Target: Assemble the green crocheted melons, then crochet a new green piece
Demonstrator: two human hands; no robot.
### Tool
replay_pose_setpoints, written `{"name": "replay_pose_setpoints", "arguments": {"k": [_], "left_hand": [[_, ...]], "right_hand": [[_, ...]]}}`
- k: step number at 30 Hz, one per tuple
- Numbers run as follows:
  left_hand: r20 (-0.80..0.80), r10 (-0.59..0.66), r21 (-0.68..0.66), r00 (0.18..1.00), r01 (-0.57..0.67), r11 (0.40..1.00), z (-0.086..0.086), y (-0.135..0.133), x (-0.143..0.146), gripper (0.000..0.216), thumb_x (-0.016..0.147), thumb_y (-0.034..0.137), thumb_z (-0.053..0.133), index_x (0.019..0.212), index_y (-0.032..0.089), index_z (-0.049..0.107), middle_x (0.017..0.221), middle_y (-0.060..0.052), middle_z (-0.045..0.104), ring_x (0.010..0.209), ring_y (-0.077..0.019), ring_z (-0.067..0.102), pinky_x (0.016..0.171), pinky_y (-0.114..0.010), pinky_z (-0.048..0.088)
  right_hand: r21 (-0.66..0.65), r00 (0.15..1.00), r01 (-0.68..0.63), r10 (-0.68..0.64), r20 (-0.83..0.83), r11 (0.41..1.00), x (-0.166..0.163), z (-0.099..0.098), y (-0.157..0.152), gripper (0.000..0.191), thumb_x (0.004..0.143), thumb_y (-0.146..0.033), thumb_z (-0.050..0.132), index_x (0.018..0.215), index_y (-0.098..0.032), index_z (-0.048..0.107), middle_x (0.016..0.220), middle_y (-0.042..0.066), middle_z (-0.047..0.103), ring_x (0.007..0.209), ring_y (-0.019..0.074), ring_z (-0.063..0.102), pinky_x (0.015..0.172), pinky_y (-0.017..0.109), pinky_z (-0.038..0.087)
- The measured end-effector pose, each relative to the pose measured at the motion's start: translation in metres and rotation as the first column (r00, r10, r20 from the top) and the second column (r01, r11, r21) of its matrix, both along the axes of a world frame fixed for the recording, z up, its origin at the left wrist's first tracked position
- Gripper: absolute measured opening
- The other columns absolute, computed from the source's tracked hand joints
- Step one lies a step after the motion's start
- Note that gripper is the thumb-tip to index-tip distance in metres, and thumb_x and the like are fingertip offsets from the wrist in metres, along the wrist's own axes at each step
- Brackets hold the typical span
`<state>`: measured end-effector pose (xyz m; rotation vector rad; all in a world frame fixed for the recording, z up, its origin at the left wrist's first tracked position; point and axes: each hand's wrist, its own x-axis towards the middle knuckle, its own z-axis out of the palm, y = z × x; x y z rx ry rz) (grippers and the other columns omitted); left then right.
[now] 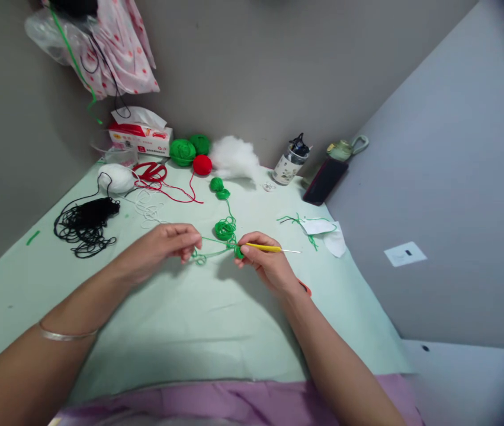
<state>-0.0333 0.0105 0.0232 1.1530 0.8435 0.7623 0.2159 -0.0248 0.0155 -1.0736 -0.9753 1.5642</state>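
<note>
My left hand (169,245) is closed on strands of green yarn (214,253), which run across to the other hand. Between the thumb and fingers of my right hand (263,257) are a crochet hook (267,248) with a yellow handle and a small green crocheted piece (238,252). The metal tip of the hook points right, away from the yarn. Just beyond my hands lies a loose coil of green yarn (224,229), and its strand leads back to a small green ball (217,184). My fingers partly hide the crocheted piece.
Black yarn (89,222), a white ball (116,178) and red cord (150,173) lie at left. At the back are a tissue box (143,139), a red ball (202,165), white stuffing (236,157), a jar (288,168) and a dark phone-like slab (325,180). Paper scraps (334,239) lie right.
</note>
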Motion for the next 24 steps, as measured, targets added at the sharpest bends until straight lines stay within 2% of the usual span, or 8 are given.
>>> {"name": "replay_pose_setpoints", "arguments": {"k": [6, 10, 13, 16, 18, 20, 22, 24], "left_hand": [[0.227, 0.235, -0.075, 0.945, -0.223, 0.972, 0.014, 0.021, -0.036, 0.031, 0.078, 0.041, 0.084, 0.065, 0.020, 0.065, 0.062, 0.002, 0.046, 0.058, -0.0098, 0.044, 0.045, -0.017, 0.042], [0.480, 0.424, -0.259, 0.768, -0.337, 0.905, 0.028, 0.026, -0.050, 0.025, 0.093, 0.023, 0.071, 0.069, 0.018, 0.063, 0.062, 0.003, 0.049, 0.058, -0.0055, 0.045, 0.048, -0.007, 0.043], [0.570, 0.463, -0.250, 0.679, -0.393, 0.885, 0.034, 0.027, -0.065, 0.033, 0.102, 0.026, 0.060, 0.070, 0.019, 0.061, 0.062, 0.005, 0.054, 0.062, -0.0029, 0.050, 0.054, -0.004, 0.045], [0.634, 0.492, -0.187, 0.597, -0.499, 0.846, 0.034, 0.031, -0.082, 0.030, 0.100, 0.035, 0.066, 0.074, 0.021, 0.063, 0.062, 0.010, 0.060, 0.063, -0.0024, 0.052, 0.053, -0.007, 0.044], [0.568, 0.518, -0.074, 0.640, -0.587, 0.806, 0.029, 0.034, -0.090, 0.025, 0.093, 0.036, 0.075, 0.075, 0.022, 0.065, 0.062, 0.012, 0.063, 0.065, -0.0047, 0.055, 0.052, -0.013, 0.044], [0.360, 0.558, 0.152, 0.748, -0.637, 0.755, 0.023, 0.037, -0.091, 0.027, 0.092, 0.043, 0.073, 0.075, 0.023, 0.065, 0.062, 0.010, 0.065, 0.075, -0.0099, 0.063, 0.055, -0.021, 0.045], [-0.031, 0.635, 0.417, 0.772, -0.567, 0.710, 0.017, 0.036, -0.085, 0.032, 0.099, 0.049, 0.057, 0.085, 0.023, 0.069, 0.074, 0.010, 0.070, 0.088, -0.0158, 0.069, 0.065, -0.030, 0.049], [-0.157, 0.626, 0.467, 0.764, -0.501, 0.729, 0.015, 0.032, -0.073, 0.025, 0.088, 0.042, 0.072, 0.100, 0.020, 0.073, 0.101, 0.009, 0.074, 0.106, -0.0251, 0.069, 0.078, -0.036, 0.051]], "right_hand": [[-0.006, 0.998, -0.043, 0.043, -0.054, 0.999, 0.002, 0.004, -0.002, 0.027, 0.068, -0.034, 0.090, 0.079, -0.019, 0.070, 0.065, -0.002, 0.067, 0.054, 0.0112, 0.062, 0.053, 0.024, 0.051], [0.033, 0.992, -0.012, 0.016, -0.129, 0.999, 0.013, 0.006, 0.001, 0.028, 0.067, -0.035, 0.089, 0.074, -0.021, 0.065, 0.066, -0.003, 0.061, 0.052, 0.0092, 0.054, 0.048, 0.022, 0.045], [0.078, 0.978, 0.067, -0.050, -0.202, 0.995, 0.027, 0.013, 0.004, 0.031, 0.065, -0.035, 0.089, 0.075, -0.023, 0.062, 0.067, -0.005, 0.054, 0.051, 0.0067, 0.046, 0.046, 0.019, 0.040], [0.123, 0.957, 0.169, -0.132, -0.259, 0.978, 0.043, 0.021, 0.007, 0.034, 0.063, -0.037, 0.089, 0.077, -0.026, 0.061, 0.067, -0.007, 0.049, 0.051, 0.0056, 0.040, 0.046, 0.016, 0.037], [0.142, 0.948, 0.219, -0.176, -0.266, 0.965, 0.050, 0.025, 0.009, 0.034, 0.064, -0.039, 0.089, 0.080, -0.027, 0.061, 0.068, -0.007, 0.048, 0.052, 0.0058, 0.040, 0.046, 0.015, 0.038], [0.147, 0.952, 0.235, -0.197, -0.235, 0.961, 0.052, 0.026, 0.010, 0.033, 0.065, -0.038, 0.088, 0.080, -0.027, 0.062, 0.067, -0.007, 0.051, 0.053, 0.0058, 0.043, 0.047, 0.015, 0.040], [0.138, 0.965, 0.224, -0.199, -0.172, 0.965, 0.049, 0.023, 0.011, 0.029, 0.065, -0.034, 0.088, 0.080, -0.024, 0.064, 0.066, -0.006, 0.056, 0.053, 0.0060, 0.049, 0.048, 0.016, 0.043], [0.124, 0.977, 0.199, -0.188, -0.097, 0.972, 0.041, 0.019, 0.011, 0.026, 0.065, -0.031, 0.088, 0.078, -0.022, 0.068, 0.066, -0.005, 0.061, 0.053, 0.0074, 0.055, 0.049, 0.018, 0.046]]}}
